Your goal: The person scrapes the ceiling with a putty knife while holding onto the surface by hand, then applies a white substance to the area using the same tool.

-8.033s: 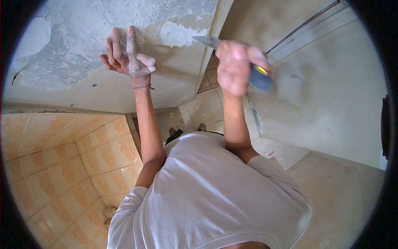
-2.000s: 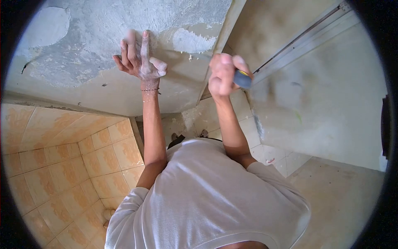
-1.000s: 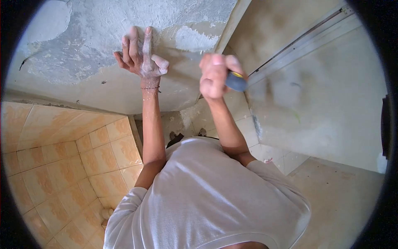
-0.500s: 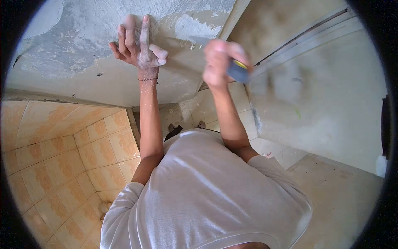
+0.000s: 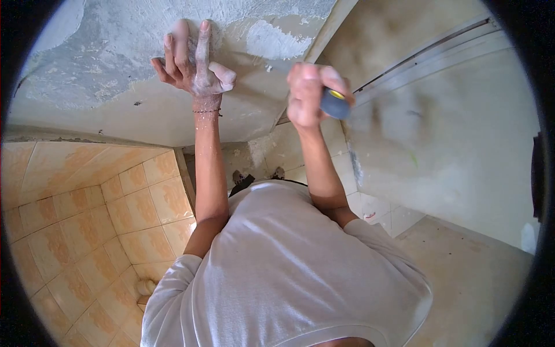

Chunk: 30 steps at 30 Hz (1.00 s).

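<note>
My left hand [image 5: 195, 68] is coated in pale dust and rests on the peeling wall [image 5: 115, 61] with its fingers spread. To its right, my right hand [image 5: 306, 95] is wrapped round the handle of a scraper [image 5: 336, 106], dark grey with a yellow ring. The scraper's thin blade points left toward the wall and is faint and blurred, so I cannot tell whether its edge touches. Above the blade is a whitish patch [image 5: 276, 40] where the coating has come away.
The wall ends at a vertical corner edge [image 5: 330, 32] right of the patch. Orange-patterned tiles [image 5: 81, 231] line a recess at lower left. A pale panel [image 5: 457, 133] with a dark slot along its top stands on the right. My feet are on the floor below.
My right hand with the scraper has shifted slightly down and right, away from the whitish patch. My left hand stays in place on the wall.
</note>
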Available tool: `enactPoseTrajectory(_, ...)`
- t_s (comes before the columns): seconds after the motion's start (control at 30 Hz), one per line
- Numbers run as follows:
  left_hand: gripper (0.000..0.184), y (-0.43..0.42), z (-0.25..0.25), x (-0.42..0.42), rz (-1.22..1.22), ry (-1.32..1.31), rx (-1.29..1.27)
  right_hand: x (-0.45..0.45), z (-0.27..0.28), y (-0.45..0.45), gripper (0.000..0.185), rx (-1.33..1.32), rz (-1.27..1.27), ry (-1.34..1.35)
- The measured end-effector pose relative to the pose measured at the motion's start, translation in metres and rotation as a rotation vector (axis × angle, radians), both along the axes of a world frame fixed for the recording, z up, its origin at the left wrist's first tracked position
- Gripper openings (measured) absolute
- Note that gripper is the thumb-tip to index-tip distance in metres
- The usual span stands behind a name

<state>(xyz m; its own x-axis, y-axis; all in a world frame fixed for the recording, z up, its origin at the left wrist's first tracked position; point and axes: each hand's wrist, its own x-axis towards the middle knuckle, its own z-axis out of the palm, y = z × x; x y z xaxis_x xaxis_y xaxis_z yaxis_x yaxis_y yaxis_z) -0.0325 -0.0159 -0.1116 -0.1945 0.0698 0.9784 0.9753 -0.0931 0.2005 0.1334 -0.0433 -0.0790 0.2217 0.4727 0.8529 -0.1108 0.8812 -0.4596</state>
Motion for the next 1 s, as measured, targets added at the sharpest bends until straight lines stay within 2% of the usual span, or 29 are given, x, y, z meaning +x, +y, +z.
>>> enactPoseTrajectory(0.07, 0.087, 0.003, 0.000, 0.000, 0.004, 0.000, 0.009, 0.007, 0.021, -0.007, 0.013, 0.030, 0.089, 0.087)
enactPoseTrajectory(0.13, 0.088, 0.001, -0.001, 0.000, 0.006, 0.004, 0.013, 0.011, 0.030, -0.010, 0.011, 0.107, 0.332, 0.081)
enactPoseTrajectory(0.17, 0.088, 0.001, -0.001, 0.000, 0.009, 0.006, 0.009, 0.009, 0.003, 0.001, 0.017, 0.032, -0.025, -0.052)
enactPoseTrajectory(0.2, 0.088, 0.001, -0.001, 0.000, 0.010, 0.007, 0.007, -0.002, -0.008, 0.006, 0.026, 0.013, -0.194, -0.114)
enactPoseTrajectory(0.27, 0.089, 0.001, -0.001, 0.001, 0.008, 0.009, 0.005, -0.011, -0.016, 0.017, 0.033, -0.023, -0.104, -0.121)
enactPoseTrajectory(0.37, 0.090, 0.000, 0.002, 0.001, 0.021, 0.003, -0.014, 0.001, -0.023, 0.006, 0.032, -0.066, -0.003, -0.014)
enactPoseTrajectory(0.4, 0.091, -0.002, 0.000, 0.002, 0.022, -0.017, -0.040, 0.002, -0.004, -0.001, 0.032, -0.067, 0.000, -0.016)
enactPoseTrajectory(0.47, 0.091, -0.001, -0.002, 0.000, 0.028, -0.003, -0.037, 0.006, 0.034, -0.008, 0.033, 0.108, 0.235, 0.150)
enactPoseTrajectory(0.5, 0.091, -0.001, -0.002, -0.001, 0.031, 0.018, -0.032, 0.010, 0.035, -0.009, 0.031, 0.116, 0.241, 0.125)
enactPoseTrajectory(0.53, 0.091, -0.001, -0.002, -0.001, 0.027, 0.023, -0.033, 0.008, 0.031, -0.007, 0.031, 0.116, 0.236, 0.129)
enactPoseTrajectory(0.6, 0.090, 0.002, -0.001, 0.000, 0.033, 0.016, 0.007, 0.004, 0.008, 0.008, 0.028, 0.117, -0.169, -0.105)
enactPoseTrajectory(0.63, 0.090, 0.002, 0.000, 0.001, 0.028, 0.016, 0.012, 0.007, -0.025, 0.022, 0.025, -0.056, -0.153, -0.136)
enactPoseTrajectory(0.67, 0.090, -0.001, 0.000, 0.002, 0.028, 0.014, -0.005, 0.010, -0.017, 0.017, 0.025, -0.054, -0.158, -0.136)
enactPoseTrajectory(0.73, 0.090, 0.000, 0.000, 0.000, 0.034, 0.014, -0.014, 0.017, 0.023, -0.003, 0.028, -0.101, -0.137, 0.137)
enactPoseTrajectory(0.77, 0.091, 0.000, -0.001, 0.000, 0.045, 0.002, -0.025, 0.020, 0.054, -0.021, 0.021, -0.151, 0.272, 0.382)
enactPoseTrajectory(0.8, 0.092, 0.000, -0.003, 0.000, 0.055, -0.010, -0.033, 0.028, 0.067, -0.025, 0.010, 0.033, 0.441, 0.353)
enactPoseTrajectory(0.83, 0.092, 0.000, -0.003, 0.001, 0.054, -0.009, -0.036, 0.044, 0.074, -0.020, 0.014, 0.212, 0.475, 0.160)
enactPoseTrajectory(0.87, 0.092, 0.000, -0.001, 0.001, 0.042, -0.008, -0.026, 0.049, 0.066, -0.010, 0.014, 0.209, 0.470, 0.163)
enactPoseTrajectory(0.93, 0.093, -0.001, 0.000, 0.001, 0.024, -0.002, -0.014, 0.056, 0.043, 0.011, 0.011, 0.191, 0.388, 0.436)
enactPoseTrajectory(0.97, 0.093, -0.001, 0.000, 0.000, 0.027, -0.001, -0.021, 0.023, 0.061, 0.010, 0.009, 0.265, -0.305, 0.108)
enactPoseTrajectory(1.0, 0.093, -0.001, -0.001, 0.001, 0.032, -0.002, -0.026, 0.024, 0.047, 0.020, 0.007, 0.150, -0.298, 0.024)
